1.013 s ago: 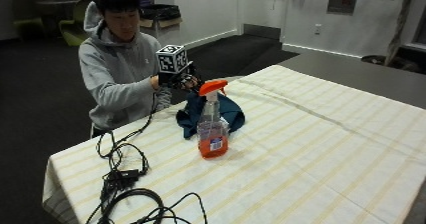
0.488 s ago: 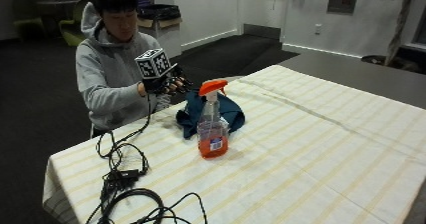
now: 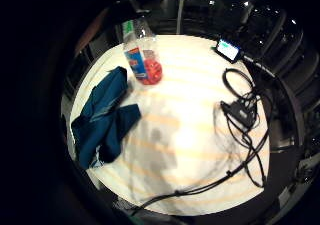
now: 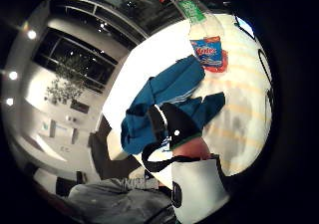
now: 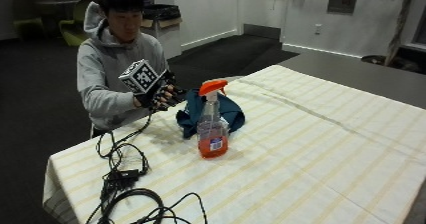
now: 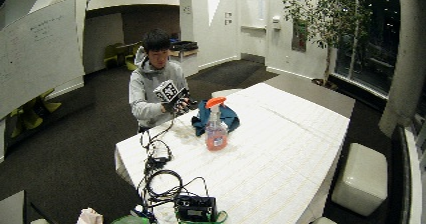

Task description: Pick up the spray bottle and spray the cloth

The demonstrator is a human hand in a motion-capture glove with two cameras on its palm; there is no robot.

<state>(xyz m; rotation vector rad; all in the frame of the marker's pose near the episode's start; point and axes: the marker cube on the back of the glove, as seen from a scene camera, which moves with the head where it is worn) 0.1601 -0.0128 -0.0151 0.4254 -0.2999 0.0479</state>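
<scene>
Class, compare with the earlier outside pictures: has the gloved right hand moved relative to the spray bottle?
Yes. The gloved right hand has drawn back from the spray bottle, toward the person's chest.

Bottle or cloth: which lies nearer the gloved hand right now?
The cloth. It lies bunched on the table right beside the raised hand, while the bottle stands upright past it, further toward the table's middle.

An orange-capped spray bottle (image 5: 212,129) stands upright, touching the crumpled blue cloth (image 5: 228,113) behind it.
</scene>
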